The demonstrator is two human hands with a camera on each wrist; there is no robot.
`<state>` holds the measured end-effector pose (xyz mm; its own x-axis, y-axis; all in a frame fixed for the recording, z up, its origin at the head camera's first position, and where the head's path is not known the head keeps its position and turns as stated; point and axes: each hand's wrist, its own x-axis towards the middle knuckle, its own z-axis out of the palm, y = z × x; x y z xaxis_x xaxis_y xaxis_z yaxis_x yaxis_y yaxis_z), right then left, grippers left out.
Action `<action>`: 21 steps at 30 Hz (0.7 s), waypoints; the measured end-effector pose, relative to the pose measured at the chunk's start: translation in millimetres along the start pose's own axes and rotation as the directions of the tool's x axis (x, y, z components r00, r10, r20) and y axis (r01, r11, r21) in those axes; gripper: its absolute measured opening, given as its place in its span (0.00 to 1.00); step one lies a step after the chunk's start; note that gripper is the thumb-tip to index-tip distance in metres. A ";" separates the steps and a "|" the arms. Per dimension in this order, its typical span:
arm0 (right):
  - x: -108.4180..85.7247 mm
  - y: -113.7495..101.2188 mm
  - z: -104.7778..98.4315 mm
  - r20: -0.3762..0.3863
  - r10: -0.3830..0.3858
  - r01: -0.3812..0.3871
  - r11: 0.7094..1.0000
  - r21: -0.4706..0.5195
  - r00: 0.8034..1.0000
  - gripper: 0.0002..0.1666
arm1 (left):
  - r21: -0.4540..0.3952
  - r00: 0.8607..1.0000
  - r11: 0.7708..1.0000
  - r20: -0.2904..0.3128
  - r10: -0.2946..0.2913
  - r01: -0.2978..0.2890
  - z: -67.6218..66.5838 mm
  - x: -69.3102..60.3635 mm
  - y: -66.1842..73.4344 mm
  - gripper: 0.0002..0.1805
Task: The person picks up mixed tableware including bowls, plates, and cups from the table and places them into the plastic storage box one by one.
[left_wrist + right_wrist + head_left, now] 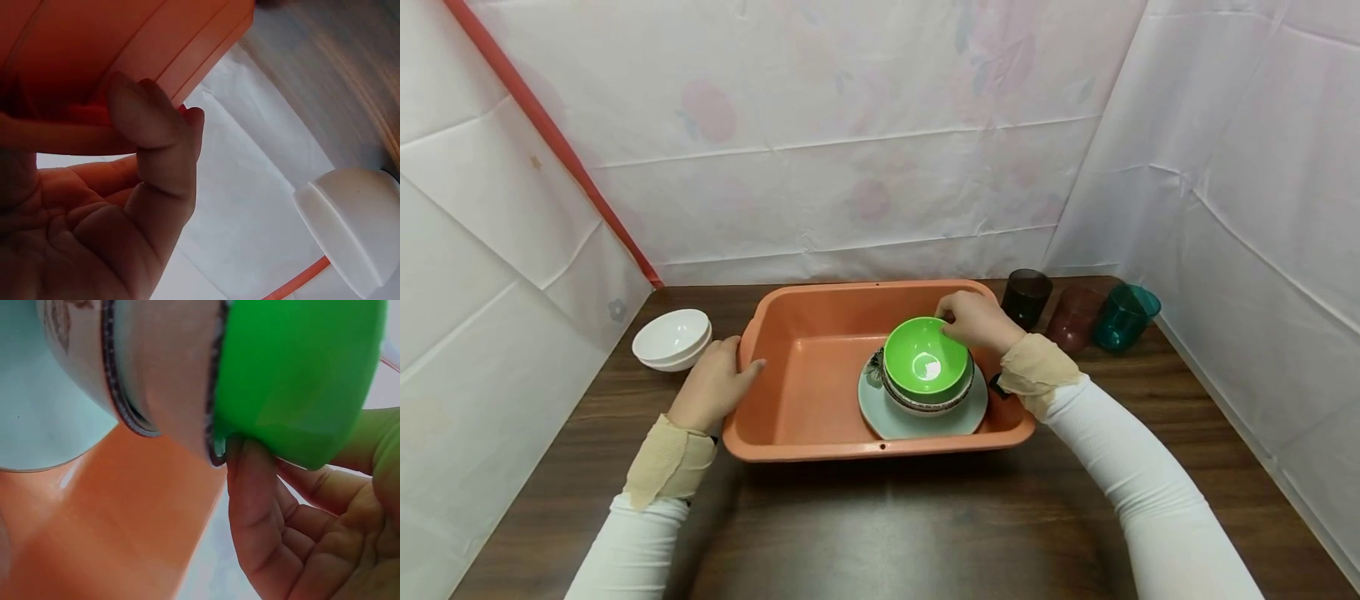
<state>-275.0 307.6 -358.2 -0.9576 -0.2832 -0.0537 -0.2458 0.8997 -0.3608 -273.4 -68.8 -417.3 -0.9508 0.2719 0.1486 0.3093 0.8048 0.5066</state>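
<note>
I get a bright, even head view, with glare inside the green bowl [919, 346] and a pale sheen on the wooden tabletop [880, 517]. My left wrist view is dimmer, the left hand [106, 219] shadowed against brighter white sheeting [240, 181].

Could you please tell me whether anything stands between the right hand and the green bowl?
Nothing visible does: the right hand pinches the green bowl directly at its rim. The dark-rimmed bowls sit beneath it, not in between.
</note>
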 end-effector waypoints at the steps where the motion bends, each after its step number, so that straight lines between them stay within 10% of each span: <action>1: -0.1 -0.1 0.4 0.006 0.004 -0.004 1.000 0.000 1.000 0.10 | 0.000 1.000 1.000 0.002 0.000 0.000 0.5 0.2 0.0 0.28; 21: 5.0 1.4 4.5 0.065 0.061 -0.063 0.998 0.022 0.996 0.06 | -0.022 1.000 0.999 -0.012 -0.026 0.026 4.5 0.4 0.5 0.28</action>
<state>-279.5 305.9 -363.2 -0.9589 -0.2487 -0.1365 -0.1818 0.9081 -0.3773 -273.5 -65.9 -420.8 -0.9587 0.2441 0.1459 0.2841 0.7996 0.5290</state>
